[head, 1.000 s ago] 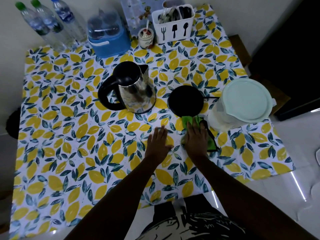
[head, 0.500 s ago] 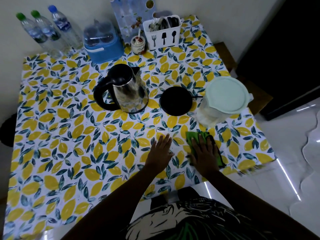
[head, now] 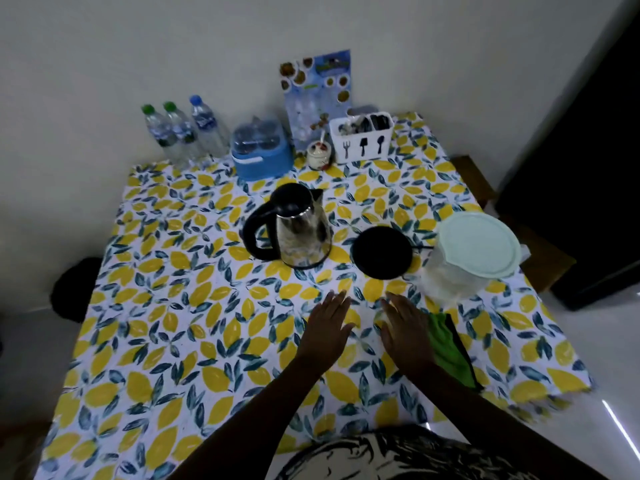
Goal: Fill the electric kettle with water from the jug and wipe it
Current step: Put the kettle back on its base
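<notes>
Your hands, left [head: 327, 327] and right [head: 405, 329], lie flat and spread near the desk's [head: 166, 306] near edge. The cloth [head: 446, 344] lies just beside your right hand, holding nothing.

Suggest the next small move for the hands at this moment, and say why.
Probably the right hand should reach to the lidded translucent plastic jug beside it. The steel electric kettle with black handle stands off its round black base, both hands are open with nothing gripped, and the green cloth lies on the table by the right hand, so filling likely comes first.
</notes>
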